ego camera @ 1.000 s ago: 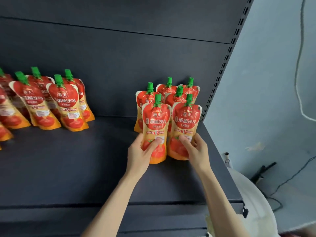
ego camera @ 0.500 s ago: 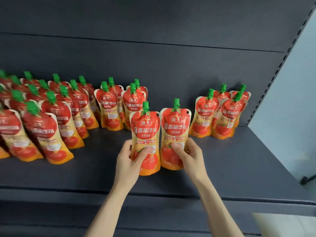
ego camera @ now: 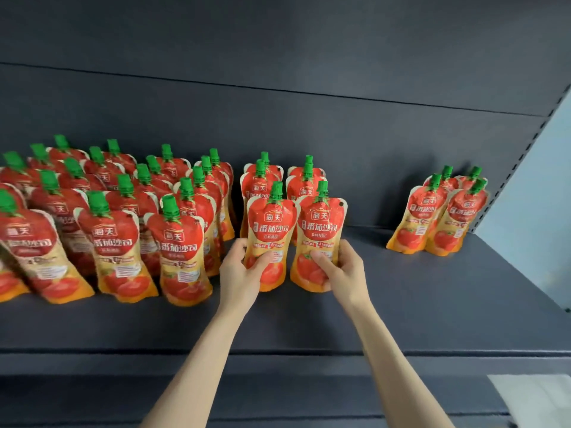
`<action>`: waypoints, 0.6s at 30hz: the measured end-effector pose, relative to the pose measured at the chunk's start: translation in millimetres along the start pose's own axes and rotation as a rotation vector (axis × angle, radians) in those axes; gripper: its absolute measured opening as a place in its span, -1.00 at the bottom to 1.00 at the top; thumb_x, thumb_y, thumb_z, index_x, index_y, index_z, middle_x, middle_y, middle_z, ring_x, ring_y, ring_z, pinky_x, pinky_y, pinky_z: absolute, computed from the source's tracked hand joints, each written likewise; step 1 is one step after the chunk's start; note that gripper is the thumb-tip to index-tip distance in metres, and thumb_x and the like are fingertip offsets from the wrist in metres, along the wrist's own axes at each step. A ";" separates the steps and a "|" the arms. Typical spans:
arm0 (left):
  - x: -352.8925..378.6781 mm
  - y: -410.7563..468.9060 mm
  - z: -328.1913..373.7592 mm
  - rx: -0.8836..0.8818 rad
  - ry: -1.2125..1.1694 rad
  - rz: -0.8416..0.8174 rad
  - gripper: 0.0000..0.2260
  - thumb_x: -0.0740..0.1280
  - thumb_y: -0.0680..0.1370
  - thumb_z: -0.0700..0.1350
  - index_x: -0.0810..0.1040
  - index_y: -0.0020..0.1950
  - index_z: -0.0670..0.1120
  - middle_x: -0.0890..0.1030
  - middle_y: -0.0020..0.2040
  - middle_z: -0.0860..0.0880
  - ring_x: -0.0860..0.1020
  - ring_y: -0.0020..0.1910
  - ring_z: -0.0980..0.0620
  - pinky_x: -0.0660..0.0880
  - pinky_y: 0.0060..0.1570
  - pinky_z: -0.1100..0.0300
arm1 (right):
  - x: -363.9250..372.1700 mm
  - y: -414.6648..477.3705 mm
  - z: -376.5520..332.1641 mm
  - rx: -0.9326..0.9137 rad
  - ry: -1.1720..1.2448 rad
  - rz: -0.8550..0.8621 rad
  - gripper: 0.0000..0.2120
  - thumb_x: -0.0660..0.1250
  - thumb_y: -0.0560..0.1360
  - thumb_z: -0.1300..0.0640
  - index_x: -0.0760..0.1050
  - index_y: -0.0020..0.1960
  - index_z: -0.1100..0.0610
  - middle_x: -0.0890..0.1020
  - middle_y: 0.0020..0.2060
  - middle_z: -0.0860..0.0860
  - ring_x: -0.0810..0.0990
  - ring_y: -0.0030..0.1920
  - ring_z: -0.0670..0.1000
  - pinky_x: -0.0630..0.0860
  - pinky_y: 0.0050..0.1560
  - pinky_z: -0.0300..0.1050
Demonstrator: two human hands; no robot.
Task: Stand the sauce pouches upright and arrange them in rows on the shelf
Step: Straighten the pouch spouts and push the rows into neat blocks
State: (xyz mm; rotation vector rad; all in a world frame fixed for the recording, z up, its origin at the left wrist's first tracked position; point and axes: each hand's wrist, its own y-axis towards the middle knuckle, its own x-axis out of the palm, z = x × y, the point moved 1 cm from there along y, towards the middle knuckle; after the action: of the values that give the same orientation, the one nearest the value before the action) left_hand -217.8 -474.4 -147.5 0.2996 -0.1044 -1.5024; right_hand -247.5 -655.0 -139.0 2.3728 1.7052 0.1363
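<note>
left grip (ego camera: 239, 273), right grip (ego camera: 343, 270): two pouches (ego camera: 272, 230)

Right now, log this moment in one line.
left hand grips left pouch | right hand grips right pouch | both upright | four-pouch group far right
</note>
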 end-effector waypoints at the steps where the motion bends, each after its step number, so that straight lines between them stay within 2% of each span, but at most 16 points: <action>1: 0.6 5.5 -0.7 0.000 -0.004 -0.005 -0.79 0.42 0.47 -0.08 0.49 0.06 -0.05 0.62 0.02 0.04 0.58 0.05 0.06 0.56 0.05 -0.05 | 2.8 5.1 1.6 -0.007 -0.010 0.004 -0.81 0.41 0.46 0.16 0.51 0.04 0.12 0.67 -0.07 0.02 0.66 -0.06 -0.01 0.58 -0.20 -0.24; 3: 2.3 16.5 -3.1 -0.001 -0.010 -0.006 -0.78 0.40 0.48 -0.09 0.48 0.08 -0.07 0.62 0.03 0.03 0.57 0.06 0.07 0.55 0.07 -0.02 | 7.2 16.6 4.7 -0.002 -0.026 0.011 -0.82 0.41 0.45 0.16 0.51 0.04 0.08 0.67 -0.05 0.01 0.66 -0.04 -0.01 0.61 -0.06 -0.11; 7: 5.9 37.4 -6.7 -0.011 0.016 -0.014 -0.76 0.37 0.51 -0.08 0.43 0.13 -0.05 0.57 0.06 0.04 0.54 0.09 0.08 0.52 0.07 0.13 | 15.2 38.5 13.7 0.008 -0.034 0.009 -0.81 0.42 0.45 0.15 0.51 0.03 0.02 0.67 -0.03 0.00 0.65 -0.01 -0.01 0.60 0.02 -0.01; 9: 8.1 42.2 -9.4 -0.029 0.024 -0.013 -0.75 0.36 0.52 -0.09 0.40 0.14 -0.02 0.54 0.06 0.09 0.51 0.09 0.10 0.47 0.00 0.29 | 16.4 45.8 18.8 0.011 -0.049 0.012 -0.79 0.41 0.45 0.15 0.50 0.06 0.06 0.66 -0.01 0.01 0.65 0.00 0.00 0.60 0.03 -0.01; 11: 9.9 40.8 -12.7 -0.033 0.024 -0.015 -0.74 0.36 0.52 -0.10 0.38 0.15 0.00 0.52 0.05 0.12 0.50 0.10 0.11 0.43 -0.04 0.37 | 15.8 48.3 21.7 0.013 -0.038 0.006 -0.77 0.41 0.46 0.17 0.48 0.09 0.09 0.64 -0.01 0.01 0.64 -0.01 -0.03 0.60 0.01 -0.10; 12: 10.7 39.1 -15.3 -0.036 0.040 -0.013 -0.71 0.37 0.50 -0.10 0.38 0.17 -0.01 0.52 0.07 0.10 0.49 0.13 0.10 0.44 0.00 0.33 | 15.9 47.9 22.7 0.012 -0.034 -0.011 -0.76 0.41 0.45 0.19 0.47 0.09 0.08 0.64 -0.02 0.00 0.63 -0.02 -0.06 0.60 -0.03 -0.18; 15: 14.1 31.5 -25.3 -0.012 0.188 0.083 -0.55 0.45 0.44 -0.09 0.37 0.26 -0.09 0.50 0.20 -0.04 0.46 0.22 0.01 0.46 0.18 0.07 | 16.1 44.7 31.0 0.000 -0.058 -0.057 -0.68 0.45 0.40 0.27 0.45 0.09 0.09 0.63 -0.03 -0.04 0.62 -0.03 -0.11 0.56 -0.09 -0.33; 18: 15.9 28.1 -24.8 0.012 0.234 0.170 -0.49 0.49 0.40 -0.12 0.37 0.27 -0.13 0.50 0.22 -0.08 0.45 0.24 -0.04 0.45 0.21 0.00 | 18.2 44.8 34.1 -0.015 -0.112 -0.027 -0.61 0.46 0.39 0.25 0.43 0.15 0.14 0.61 0.02 0.00 0.60 -0.01 -0.12 0.55 -0.08 -0.37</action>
State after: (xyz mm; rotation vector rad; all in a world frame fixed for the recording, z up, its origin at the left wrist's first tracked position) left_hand -183.2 -485.8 -165.9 0.4631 0.0471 -1.2894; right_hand -193.4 -655.6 -162.9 2.2991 1.6785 0.0118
